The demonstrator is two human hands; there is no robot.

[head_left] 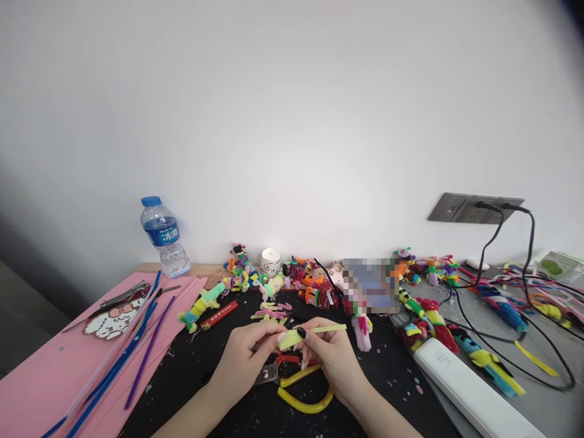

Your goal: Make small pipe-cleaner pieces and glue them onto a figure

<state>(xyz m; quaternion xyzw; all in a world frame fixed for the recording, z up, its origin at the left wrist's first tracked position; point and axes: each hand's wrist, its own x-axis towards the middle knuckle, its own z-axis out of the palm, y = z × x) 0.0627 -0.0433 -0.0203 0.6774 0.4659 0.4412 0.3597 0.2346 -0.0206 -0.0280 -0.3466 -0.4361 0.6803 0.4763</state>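
Pinched between both my hands is a pale yellow-green pipe cleaner (335,328); its folded or bundled part lies between my fingertips, and one straight end sticks out to the right. My left hand (246,351) grips the left part with thumb and fingers. Closed on it just to the right is my right hand (336,359), whose thumb has a dark nail. Below them, wire cutters (310,406) with yellow and red handles rest on the black mat (191,389), partly hidden by my hands. Short pink and yellow-green pipe cleaner pieces (274,312) lie just beyond.
Pink sheets (41,377) on the left bear loose pipe cleaners (148,353). A water bottle (163,237) and paper cup (270,263) stand by the wall. Several pipe-cleaner figures (207,304) line the back. Right are a white power bank (469,389) and black cables (483,331).
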